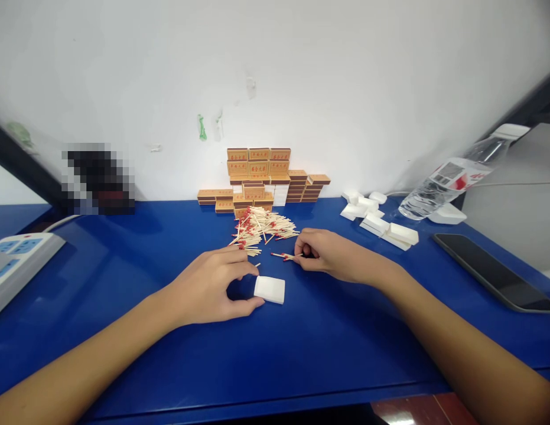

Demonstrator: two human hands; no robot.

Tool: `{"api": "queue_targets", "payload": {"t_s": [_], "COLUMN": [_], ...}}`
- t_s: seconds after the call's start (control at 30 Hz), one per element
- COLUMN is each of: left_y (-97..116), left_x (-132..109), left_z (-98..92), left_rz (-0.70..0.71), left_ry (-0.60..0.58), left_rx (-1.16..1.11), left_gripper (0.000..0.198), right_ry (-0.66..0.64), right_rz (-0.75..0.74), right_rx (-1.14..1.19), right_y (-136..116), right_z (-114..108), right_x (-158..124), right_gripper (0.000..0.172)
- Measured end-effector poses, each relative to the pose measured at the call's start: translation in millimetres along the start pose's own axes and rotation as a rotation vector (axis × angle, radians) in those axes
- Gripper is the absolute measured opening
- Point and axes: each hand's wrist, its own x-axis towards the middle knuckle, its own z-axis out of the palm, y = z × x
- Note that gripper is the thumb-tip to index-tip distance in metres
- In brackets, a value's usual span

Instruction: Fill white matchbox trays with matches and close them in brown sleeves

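A small white matchbox tray (270,290) lies on the blue table, and my left hand (211,285) grips its left end between thumb and forefinger. To the right, my right hand (321,252) is closed in a pinch on a few red-tipped matches (285,256), which point left from its fingertips. Just beyond both hands spreads a heap of loose matches (266,225). Behind the heap, orange-and-brown matchboxes (258,168) are stacked against the wall. The palm side of my right hand is hidden.
Several white trays (367,215) lie at the right, near a tilted plastic bottle (456,174) against the wall. A phone (496,271) rests at the far right. At the left edge sits a power strip (24,260), with a blurred dark object (100,180) behind it.
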Motion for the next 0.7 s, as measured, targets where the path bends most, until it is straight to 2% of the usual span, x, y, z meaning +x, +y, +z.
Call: {"api": "queue_targets", "payload": {"t_s": [0.27, 0.7], "left_y": [-1.1, 0.3], "left_x": [-0.4, 0.6], "left_z": [0.5, -0.1], "left_rz": [0.002, 0.004], "left_ry": [0.003, 0.01], "left_rx": [0.005, -0.002], "left_gripper": [0.031, 0.031], "right_ry": [0.031, 0.054], "right_rz": [-0.043, -0.041], "right_rx": [0.024, -0.009], "right_y": [-1.3, -7.1], "right_z": [-0.1, -3.1], "right_x": [0.1, -5.2], "right_gripper": [0.012, 0.024]}}
